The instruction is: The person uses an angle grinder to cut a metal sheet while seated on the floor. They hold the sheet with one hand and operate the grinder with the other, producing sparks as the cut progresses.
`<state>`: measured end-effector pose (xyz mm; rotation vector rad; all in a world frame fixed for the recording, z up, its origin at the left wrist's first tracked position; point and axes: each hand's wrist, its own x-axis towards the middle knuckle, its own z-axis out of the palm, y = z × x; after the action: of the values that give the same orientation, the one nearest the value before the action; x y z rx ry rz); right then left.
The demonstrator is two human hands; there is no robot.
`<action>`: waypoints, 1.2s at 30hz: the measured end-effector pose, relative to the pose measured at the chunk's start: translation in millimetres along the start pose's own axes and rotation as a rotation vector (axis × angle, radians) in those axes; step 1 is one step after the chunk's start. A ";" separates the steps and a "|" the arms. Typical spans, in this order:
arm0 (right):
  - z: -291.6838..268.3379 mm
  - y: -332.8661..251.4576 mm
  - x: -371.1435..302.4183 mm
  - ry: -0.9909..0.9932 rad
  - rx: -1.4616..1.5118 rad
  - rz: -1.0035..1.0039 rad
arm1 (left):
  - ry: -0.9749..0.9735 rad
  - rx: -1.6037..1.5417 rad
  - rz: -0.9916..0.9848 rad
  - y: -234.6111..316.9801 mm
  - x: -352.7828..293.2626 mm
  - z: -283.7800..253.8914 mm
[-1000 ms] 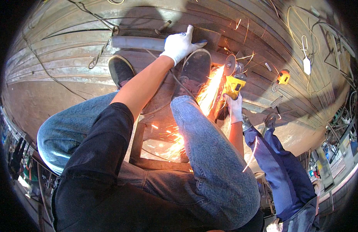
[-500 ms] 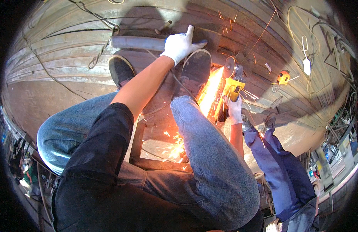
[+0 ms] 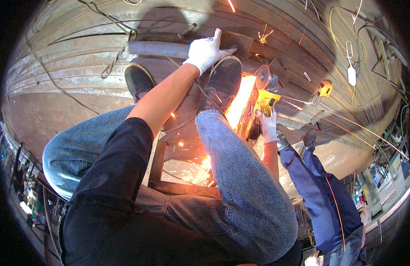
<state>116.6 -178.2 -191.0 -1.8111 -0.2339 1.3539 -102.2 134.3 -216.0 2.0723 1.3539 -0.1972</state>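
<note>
My left hand [image 3: 205, 53], in a white glove, presses down on a grey metal bar [image 3: 156, 49] lying crosswise beyond my shoes. One finger points away and the thumb sticks out to the right; the other fingers are mostly hidden around the bar. My right hand [image 3: 269, 125], also white-gloved, is closed around the body of a yellow angle grinder [image 3: 267, 101], right of my right knee. Its disc [image 3: 262, 77] stands beside my right shoe [image 3: 226, 77]. Bright sparks [image 3: 242, 104] stream back toward me from the disc's left side. Glare hides the point of contact.
A second yellow power tool [image 3: 324, 88] lies to the right. Near it is a white tag-like object on a cord [image 3: 351, 75]. Loose cables [image 3: 52, 75] cross the metal plates at left. A person in dark blue trousers [image 3: 313, 190] is close at right. A metal frame [image 3: 183, 188] lies below me.
The spark pattern has shifted, with long streaks now reaching right past the other person's legs. The grinder has barely moved. My left hand stays on the bar.
</note>
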 end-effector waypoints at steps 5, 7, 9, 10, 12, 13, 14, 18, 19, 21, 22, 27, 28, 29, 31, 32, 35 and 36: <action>5.5 -1.0 2.0 0.025 -0.163 -0.063 | 0.044 -0.030 0.007 -2.5 0.0 5.1; 0.5 -2.5 3.5 -0.047 -0.039 0.085 | 0.057 -0.013 0.017 -3.6 -0.1 6.6; -3.7 -2.0 3.8 -0.073 -0.021 0.128 | 0.067 -0.009 0.024 -4.1 0.1 7.1; -4.1 -0.7 3.6 -0.074 -0.047 0.090 | 0.071 -0.010 0.026 -4.1 0.2 7.2; -3.2 1.1 3.7 -0.065 -0.135 0.020 | 0.065 -0.012 0.022 -3.9 0.4 7.3; -2.1 1.4 3.3 -0.052 -0.221 0.004 | 0.054 -0.012 0.017 -3.7 0.2 7.6; -0.1 0.9 3.9 0.046 -0.237 0.048 | 0.047 -0.011 0.015 -3.5 0.6 7.8; 1.8 -10.4 2.7 -0.033 -0.073 -0.051 | 0.095 0.014 0.033 -3.8 1.0 10.2; 1.3 -13.0 -0.6 -0.051 -0.085 -0.084 | 0.098 0.023 0.040 -4.1 0.9 10.7; 0.3 -15.0 -8.9 -0.020 0.045 0.013 | 0.108 0.024 0.047 -5.1 0.4 10.7; -0.6 -14.1 -14.0 -0.055 0.171 0.026 | 0.113 0.012 0.047 -5.1 -0.2 10.8; -7.6 -2.5 -27.6 0.152 0.150 0.085 | 0.140 -0.009 0.064 -5.4 -0.5 7.5; -9.6 -0.9 -29.1 0.071 0.174 0.067 | 0.160 -0.005 0.078 -7.8 -0.5 5.6; -12.1 -0.4 -30.5 0.035 0.214 0.087 | 0.149 -0.006 0.088 -10.7 -0.6 4.1; -16.2 -0.1 -34.1 0.011 0.264 0.116 | 0.247 -0.015 0.124 -21.2 -1.6 0.4; -17.0 -0.1 -35.4 0.019 0.276 0.122 | 0.310 -0.039 0.144 -28.3 -2.5 -1.6; -16.8 0.5 -38.9 0.024 0.276 0.134 | 0.412 0.019 0.200 -46.1 -8.4 -2.3; -17.1 0.1 -39.6 -0.003 0.306 0.121 | 0.334 0.083 0.177 -50.0 -8.9 -1.4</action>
<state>115.5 -210.4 -162.2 -1.5868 0.0807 1.3921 -149.7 141.2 -232.5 2.3586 1.3583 0.1801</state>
